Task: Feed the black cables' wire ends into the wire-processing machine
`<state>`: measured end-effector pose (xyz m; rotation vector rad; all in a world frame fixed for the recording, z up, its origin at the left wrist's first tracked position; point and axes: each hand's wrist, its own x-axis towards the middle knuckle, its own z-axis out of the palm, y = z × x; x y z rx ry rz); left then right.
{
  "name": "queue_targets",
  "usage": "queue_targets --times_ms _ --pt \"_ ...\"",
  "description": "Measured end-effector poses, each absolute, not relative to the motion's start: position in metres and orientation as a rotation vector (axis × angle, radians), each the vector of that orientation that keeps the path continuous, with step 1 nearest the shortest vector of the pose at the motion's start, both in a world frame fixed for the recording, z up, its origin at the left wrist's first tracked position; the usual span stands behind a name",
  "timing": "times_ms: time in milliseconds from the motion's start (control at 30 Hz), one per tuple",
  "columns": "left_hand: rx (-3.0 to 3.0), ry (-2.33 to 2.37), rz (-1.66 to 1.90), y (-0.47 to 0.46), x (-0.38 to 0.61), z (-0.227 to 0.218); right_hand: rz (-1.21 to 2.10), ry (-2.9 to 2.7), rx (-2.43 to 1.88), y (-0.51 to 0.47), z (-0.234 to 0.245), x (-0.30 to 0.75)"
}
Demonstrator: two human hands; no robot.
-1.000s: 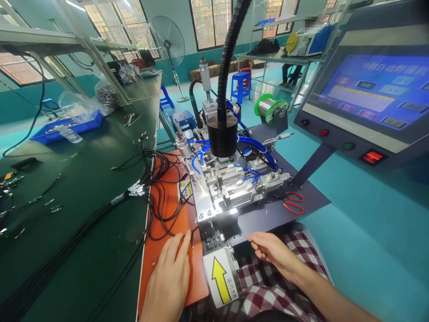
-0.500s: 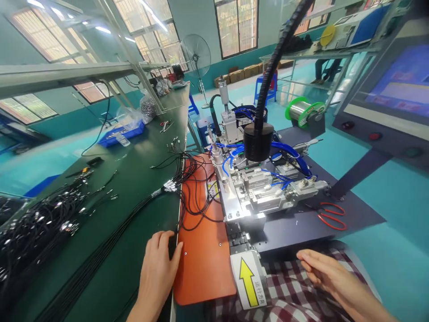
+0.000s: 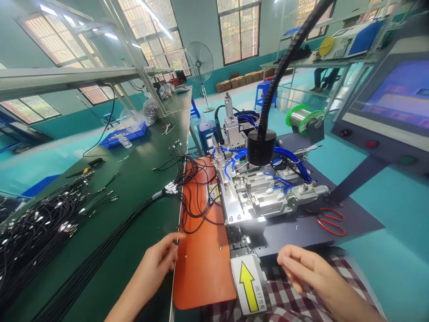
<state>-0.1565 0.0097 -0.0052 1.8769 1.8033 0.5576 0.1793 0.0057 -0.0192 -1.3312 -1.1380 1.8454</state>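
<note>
Left hand point(image 3: 161, 259) is held loosely half-open at the tabletop's point(image 3: 144, 156) right edge, nothing seen gripped. Right hand point(image 3: 303, 268) is curled by the dark baseplate's point(image 3: 281, 235) front edge; can't tell if anything's pinched. Black cables point(image 3: 114, 237) are draped over the tabletop's right edge onto the orange plate point(image 3: 204, 277).

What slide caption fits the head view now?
Left hand by the flat orange panel, right hand before the silver metal machine with blue tubes, thin black cables on green benchtop.
</note>
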Motion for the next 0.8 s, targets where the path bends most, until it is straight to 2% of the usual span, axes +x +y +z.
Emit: queue_targets --times_ms 133,267,400,533,800 --pt "1.829 1.569 0.605 0.021 -0.138 -0.015 1.805 -1.4 -1.258 -0.002 -0.017 0.17" --pt "1.864 1.536 0.708 0.026 -0.11 -0.018 1.352 -1.802 -1.188 -0.008 -0.023 0.163" --pt "1.937 1.528 0.768 0.022 -0.087 -0.01 0.956 -2.072 -0.866 -0.009 -0.043 0.156" --pt "2.009 1.472 0.777 0.007 -0.065 0.001 1.067 -1.979 -0.735 -0.013 -0.055 0.154" --pt "2.296 1.544 0.871 -0.014 -0.09 -0.001 1.332 -1.367 -0.931 -0.02 -0.03 0.188"
